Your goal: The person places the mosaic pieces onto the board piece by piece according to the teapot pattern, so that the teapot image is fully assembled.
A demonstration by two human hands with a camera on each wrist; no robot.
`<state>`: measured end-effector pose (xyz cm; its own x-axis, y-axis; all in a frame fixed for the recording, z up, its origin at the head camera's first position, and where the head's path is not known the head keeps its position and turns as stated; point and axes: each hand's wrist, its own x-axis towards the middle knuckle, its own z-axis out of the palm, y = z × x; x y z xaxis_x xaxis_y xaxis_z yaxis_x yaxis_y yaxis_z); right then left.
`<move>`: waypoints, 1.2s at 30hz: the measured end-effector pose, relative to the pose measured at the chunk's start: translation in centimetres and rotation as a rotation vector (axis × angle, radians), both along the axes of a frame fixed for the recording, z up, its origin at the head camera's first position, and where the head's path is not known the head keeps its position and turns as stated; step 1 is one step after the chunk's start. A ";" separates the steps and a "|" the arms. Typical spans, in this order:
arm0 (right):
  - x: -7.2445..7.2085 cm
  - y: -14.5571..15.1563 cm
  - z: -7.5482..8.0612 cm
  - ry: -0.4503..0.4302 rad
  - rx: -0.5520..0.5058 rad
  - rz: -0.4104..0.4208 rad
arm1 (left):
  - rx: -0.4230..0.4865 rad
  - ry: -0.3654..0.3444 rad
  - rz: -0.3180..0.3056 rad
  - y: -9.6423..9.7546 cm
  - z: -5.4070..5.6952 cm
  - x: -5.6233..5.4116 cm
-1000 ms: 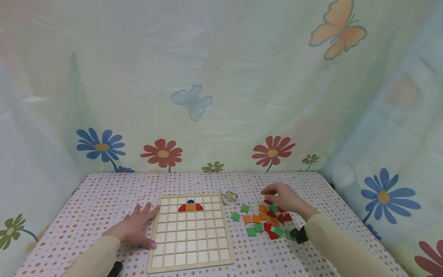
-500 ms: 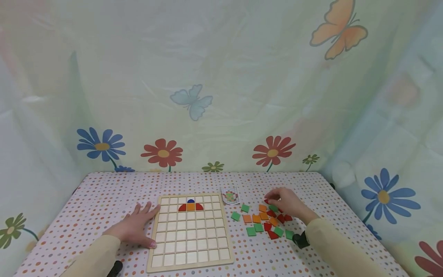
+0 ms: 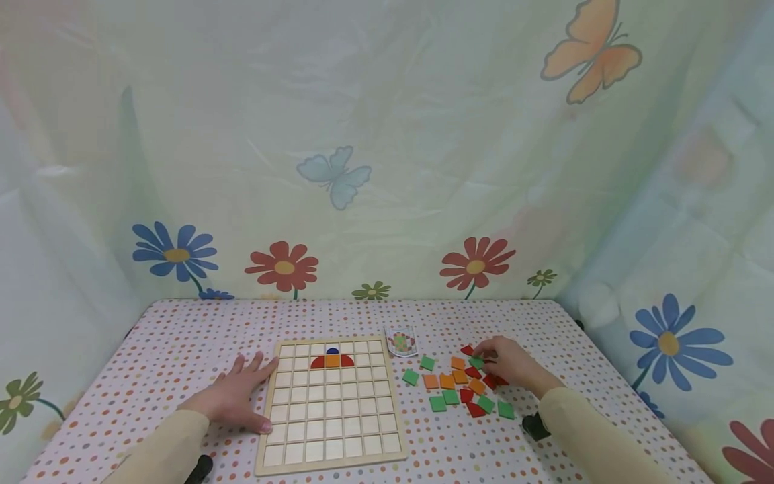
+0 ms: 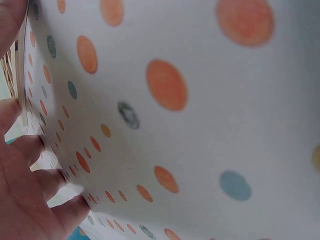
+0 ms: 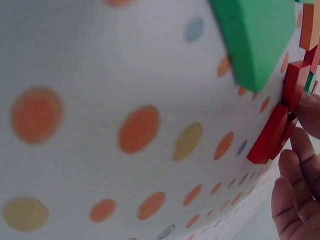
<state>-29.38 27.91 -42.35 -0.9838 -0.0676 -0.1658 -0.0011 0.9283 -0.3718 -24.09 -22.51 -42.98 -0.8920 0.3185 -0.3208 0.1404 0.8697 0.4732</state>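
Note:
My left hand [image 3: 232, 398] lies beside the wooden grid board [image 3: 393, 422], fingers spread, with the thumb and fingertips against its left edge. A blue half-circle tile [image 3: 332, 350] sits in the board's top row. Beneath it an orange square tile [image 3: 332, 361] lies between two red rounded tiles [image 3: 318, 363]. My right hand [image 3: 510, 363] reaches over the back right of the loose tiles. In the right wrist view its thumb and index fingertip are right at the end of several red tiles [image 5: 272, 135]; I cannot tell if they pinch one.
Loose green tiles [image 3: 505, 410], orange tiles [image 3: 430, 382] and red tiles [image 3: 476, 409] lie scattered right of the board. A small clear packet with a patterned card [image 3: 402, 341] is by the board's top right corner. A printed curtain [image 3: 387, 222] rises behind the dotted table [image 3: 205, 329].
My right hand has moved right and toward me across the tiles, leaving a red tile in view at the back of the group. My left hand stays at the board's edge.

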 end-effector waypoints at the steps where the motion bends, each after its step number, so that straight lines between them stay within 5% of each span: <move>1: -0.1 0.1 -0.1 -0.001 0.001 0.002 | 0.000 -0.001 0.001 0.0 0.0 0.0; 23: -0.1 0.9 0.4 0.014 -0.016 -0.004 | 0.019 -0.001 0.011 0.0 0.2 0.0; 29: 0.0 -1.6 1.7 0.038 -0.023 0.051 | 0.013 -0.004 0.010 -0.3 -0.1 -0.2; 36: 0.3 -7.8 2.5 0.038 -0.026 0.141 | 0.004 -0.003 0.010 0.1 0.0 0.0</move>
<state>-29.03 20.10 -39.84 -0.9699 -0.2091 -0.1249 -0.1452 0.9081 -0.3927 -24.11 -22.43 -42.93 -0.8939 0.3111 -0.3227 0.1305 0.8693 0.4767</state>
